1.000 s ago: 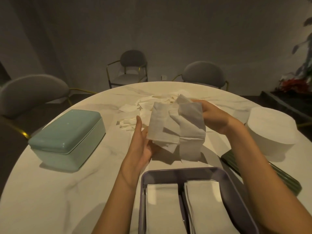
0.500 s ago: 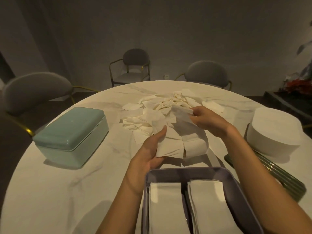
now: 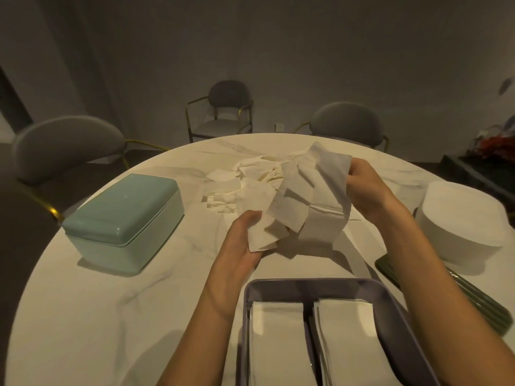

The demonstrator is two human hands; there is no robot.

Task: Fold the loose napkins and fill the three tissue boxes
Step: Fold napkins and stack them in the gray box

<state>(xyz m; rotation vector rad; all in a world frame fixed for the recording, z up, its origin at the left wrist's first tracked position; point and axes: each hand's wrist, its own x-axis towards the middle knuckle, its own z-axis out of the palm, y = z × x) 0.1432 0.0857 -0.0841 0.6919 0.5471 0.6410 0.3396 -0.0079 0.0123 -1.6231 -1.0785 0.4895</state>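
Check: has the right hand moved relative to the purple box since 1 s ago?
Yes. The right hand, gripping the napkin bunch, has shifted away from the purple box toward the table's far side, against the loose pile.

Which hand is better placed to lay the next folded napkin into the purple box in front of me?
Left hand, probably: it sits just beyond the purple box's far rim, gripping napkins; the right hand is raised farther away.
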